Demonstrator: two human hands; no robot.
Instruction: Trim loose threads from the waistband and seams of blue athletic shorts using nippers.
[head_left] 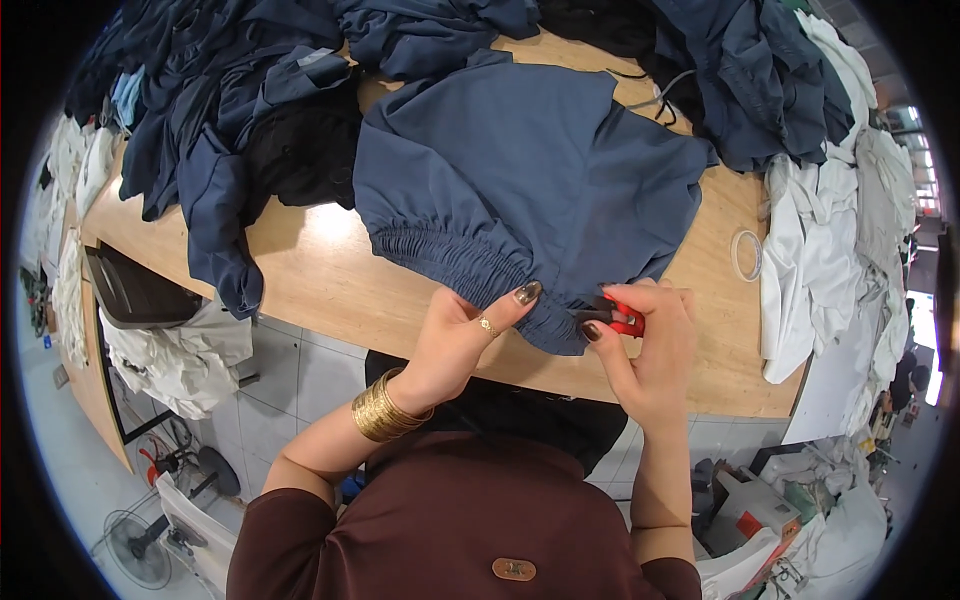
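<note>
A navy garment (500, 160) with a gathered elastic waistband (450, 255) lies spread on the wooden table, its waistband turned toward me. My left hand (452, 338) pinches that waistband near the table's front edge, thumb on top and the other fingers hidden under the cloth. Held in my right hand (652, 345) is a small pair of red thread snips (628, 320), whose dark blades point left at the waistband's right end. Whether the blades touch the cloth or a thread, I cannot tell.
Heaps of navy clothes (215, 90) cover the table's (300, 270) far left, with another navy heap (750, 80) at far right. White cloth (810, 250) hangs over the right edge. A tape roll (746, 255) lies near it. A fan (140, 548) stands at lower left.
</note>
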